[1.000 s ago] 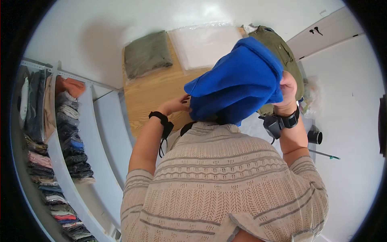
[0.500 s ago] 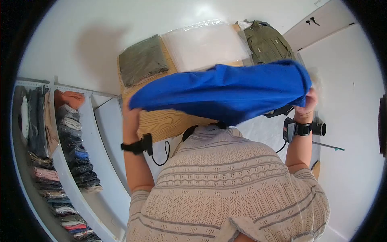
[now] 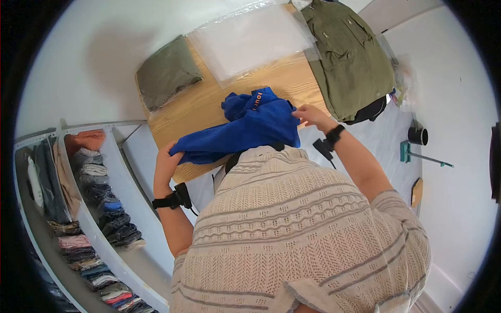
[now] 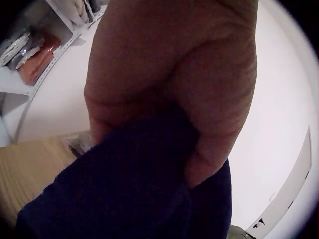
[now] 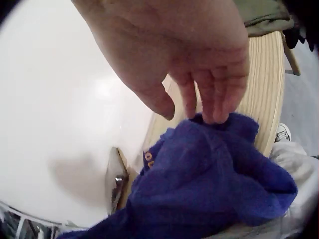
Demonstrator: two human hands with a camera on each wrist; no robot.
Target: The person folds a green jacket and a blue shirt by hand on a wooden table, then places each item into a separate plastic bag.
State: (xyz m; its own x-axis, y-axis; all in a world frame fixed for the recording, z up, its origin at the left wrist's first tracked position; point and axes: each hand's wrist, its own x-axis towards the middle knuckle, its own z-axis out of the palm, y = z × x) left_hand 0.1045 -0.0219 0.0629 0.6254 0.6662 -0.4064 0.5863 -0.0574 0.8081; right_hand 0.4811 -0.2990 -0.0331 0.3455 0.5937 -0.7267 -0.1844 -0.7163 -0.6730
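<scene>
A blue sweatshirt (image 3: 245, 128) with orange lettering lies crumpled across the front of the wooden table (image 3: 282, 78). My left hand (image 3: 168, 160) grips its left end, and in the left wrist view thumb and fingers of that hand (image 4: 174, 74) curl around the blue cloth (image 4: 124, 184). At the right end is my right hand (image 3: 313, 117). In the right wrist view its thumb stands apart from the fingers (image 5: 215, 99), whose tips touch the upper edge of the sweatshirt (image 5: 199, 174).
At the table's back left lies a folded grey-green garment (image 3: 169, 73) in clear plastic. Clear plastic bags (image 3: 250, 41) are stacked beside it. An olive jacket (image 3: 349, 57) covers the right end. Shelves of bagged clothes (image 3: 107, 193) stand at the left; a black bin (image 3: 417, 136) stands at right.
The sweatshirt, held up and stretched wide between both hands, has come down onto the table with its lettering now showing. My right hand has moved inward and its thumb has come off the cloth.
</scene>
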